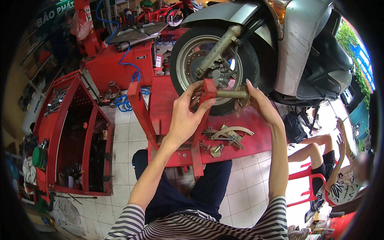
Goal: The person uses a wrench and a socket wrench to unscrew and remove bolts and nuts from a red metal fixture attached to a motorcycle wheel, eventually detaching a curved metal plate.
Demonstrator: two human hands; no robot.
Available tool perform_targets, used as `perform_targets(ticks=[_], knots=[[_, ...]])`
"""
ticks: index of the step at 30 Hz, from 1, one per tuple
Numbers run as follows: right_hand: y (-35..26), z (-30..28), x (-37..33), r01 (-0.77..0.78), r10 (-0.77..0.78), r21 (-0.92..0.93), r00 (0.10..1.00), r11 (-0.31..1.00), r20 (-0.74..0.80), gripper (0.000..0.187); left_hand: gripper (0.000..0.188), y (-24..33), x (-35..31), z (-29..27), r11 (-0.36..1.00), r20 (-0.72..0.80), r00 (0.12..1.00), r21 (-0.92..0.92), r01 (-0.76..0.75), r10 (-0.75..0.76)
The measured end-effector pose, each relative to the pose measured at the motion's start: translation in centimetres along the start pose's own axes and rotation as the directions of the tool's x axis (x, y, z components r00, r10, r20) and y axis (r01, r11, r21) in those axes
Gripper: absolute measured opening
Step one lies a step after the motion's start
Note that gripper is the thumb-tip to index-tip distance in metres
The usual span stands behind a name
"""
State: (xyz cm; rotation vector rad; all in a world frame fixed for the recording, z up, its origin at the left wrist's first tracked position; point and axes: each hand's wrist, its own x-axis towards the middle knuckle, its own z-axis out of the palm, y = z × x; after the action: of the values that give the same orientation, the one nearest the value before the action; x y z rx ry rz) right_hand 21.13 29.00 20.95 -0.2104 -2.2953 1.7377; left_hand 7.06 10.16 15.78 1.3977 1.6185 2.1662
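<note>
Fingers and thumb of my left hand [185, 116] close around the top of a red metal post [208, 89], which rises from the red lift platform [256, 142]. Out of the post's right side sticks a dull, brass-coloured metal tube [231, 94], lying level. My right hand [260, 105] grips the tube's far right end, with the thumb up and the fingers partly hidden behind it. Whether the tube passes through the post cannot be made out. Below, on the platform, lie a curved metal piece [240, 130] and a small brass-coloured part [216, 150].
A scooter's front wheel [182, 60] stands just beyond my hands. A second red post [140, 106] rises to the left. Further left are a red tool cart [86, 148] and a blue hose [134, 70]. At right, a person [344, 182] sits on a red chair [301, 176].
</note>
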Motion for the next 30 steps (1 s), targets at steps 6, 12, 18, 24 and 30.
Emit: perform_targets(ticks=[6, 12, 18, 24, 30], knots=[[-0.9, 0.5, 0.3, -0.075, 0.078, 0.075, 0.996, 0.994, -0.044, 0.064, 0.05, 1.4, 1.6, 0.8, 0.999, 0.12, 0.992, 0.01, -0.031, 0.03], [-0.8, -0.7, 0.7, -0.231, 0.231, 0.082, 0.973, 0.97, 0.002, 0.065, 0.059, 0.3, 3.1, 2.0, 0.995, 0.095, 0.996, -0.099, 0.014, -0.004], [-0.7, -0.5, -0.6, -0.174, 0.165, 0.265, 0.985, 0.948, 0.057, 0.056, 0.061, -0.1, 3.2, 1.7, 0.996, 0.102, 0.995, -0.092, -0.012, 0.021], [1.6, -0.1, -1.5, 0.055, -0.059, 0.077, 0.997, 0.996, 0.053, 0.039, 0.059, -0.5, 3.0, 2.1, 0.991, 0.055, 0.998, -0.134, 0.024, -0.017], [1.6, -0.4, -1.4, 0.093, -0.091, -0.133, 0.996, 0.987, 0.023, 0.027, 0.06, -0.4, 3.3, 2.1, 0.999, 0.075, 0.996, -0.025, -0.045, 0.046]])
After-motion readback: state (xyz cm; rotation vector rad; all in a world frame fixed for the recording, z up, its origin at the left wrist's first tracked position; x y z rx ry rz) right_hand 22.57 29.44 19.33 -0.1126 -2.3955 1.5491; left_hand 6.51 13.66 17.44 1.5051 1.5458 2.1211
